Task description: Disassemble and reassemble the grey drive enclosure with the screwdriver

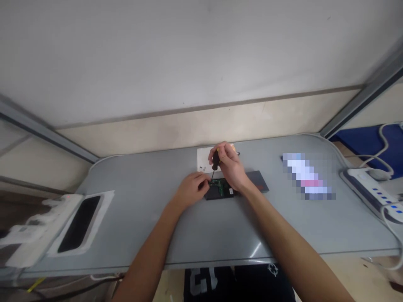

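My right hand (231, 165) is closed around a small screwdriver (215, 160) with a dark handle and a bit of yellow at its top. The shaft points down, its tip at the upper left of an opened black electronic device (217, 193) with a green circuit board (221, 186) inside. My left hand (193, 187) grips the left edge of that device, thumb and fingers around its corner. Beneath my right wrist, a dark flat panel (258, 180) lies partly hidden. Several tiny dark screws (202, 168) rest on a white sheet (204, 156) behind the device.
A phone-like black slab (80, 222) lies on white paper at the left, beside a white power strip (47, 230) with plugs. To the right are a blurred-out lit object (304, 178) and another power strip (374, 193) with cables. The grey table (135, 180) ends at a wall.
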`<state>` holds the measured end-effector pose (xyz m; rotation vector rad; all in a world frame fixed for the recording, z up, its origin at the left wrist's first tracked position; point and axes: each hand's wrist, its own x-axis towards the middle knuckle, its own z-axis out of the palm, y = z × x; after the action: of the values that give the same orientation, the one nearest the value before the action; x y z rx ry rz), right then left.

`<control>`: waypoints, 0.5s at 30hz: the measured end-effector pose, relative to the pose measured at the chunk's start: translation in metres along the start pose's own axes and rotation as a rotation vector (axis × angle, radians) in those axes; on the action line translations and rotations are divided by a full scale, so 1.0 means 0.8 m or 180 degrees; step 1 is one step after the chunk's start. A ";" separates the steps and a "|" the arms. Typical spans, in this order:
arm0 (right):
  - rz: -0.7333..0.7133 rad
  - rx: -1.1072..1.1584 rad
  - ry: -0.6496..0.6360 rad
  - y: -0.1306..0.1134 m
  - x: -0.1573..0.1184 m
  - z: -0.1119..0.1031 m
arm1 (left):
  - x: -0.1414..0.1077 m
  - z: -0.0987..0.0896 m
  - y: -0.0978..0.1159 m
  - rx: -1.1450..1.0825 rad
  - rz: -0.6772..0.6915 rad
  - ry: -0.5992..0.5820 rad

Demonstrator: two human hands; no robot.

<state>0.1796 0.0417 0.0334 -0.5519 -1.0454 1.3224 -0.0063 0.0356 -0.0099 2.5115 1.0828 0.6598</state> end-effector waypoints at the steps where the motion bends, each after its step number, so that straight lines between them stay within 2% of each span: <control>1: 0.0042 0.0006 -0.0061 -0.001 0.001 -0.001 | 0.000 0.000 0.000 0.0004 0.0000 0.0011; 3: 0.0107 0.0115 -0.0101 -0.002 0.003 -0.001 | 0.000 0.000 0.001 0.0010 0.0000 0.0009; 7: 0.0058 0.0362 0.0072 -0.001 0.001 0.007 | 0.001 -0.002 0.002 0.0029 0.0005 -0.0019; 11: 0.0051 0.0133 0.0159 0.000 -0.002 0.008 | 0.001 -0.001 0.000 0.0028 0.0056 0.0008; 15: 0.0043 0.0003 0.0116 -0.004 0.000 -0.003 | 0.000 0.000 -0.002 0.0037 0.0061 0.0010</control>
<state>0.1835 0.0417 0.0353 -0.5811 -1.0128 1.3200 -0.0072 0.0370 -0.0105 2.5345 1.0681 0.6646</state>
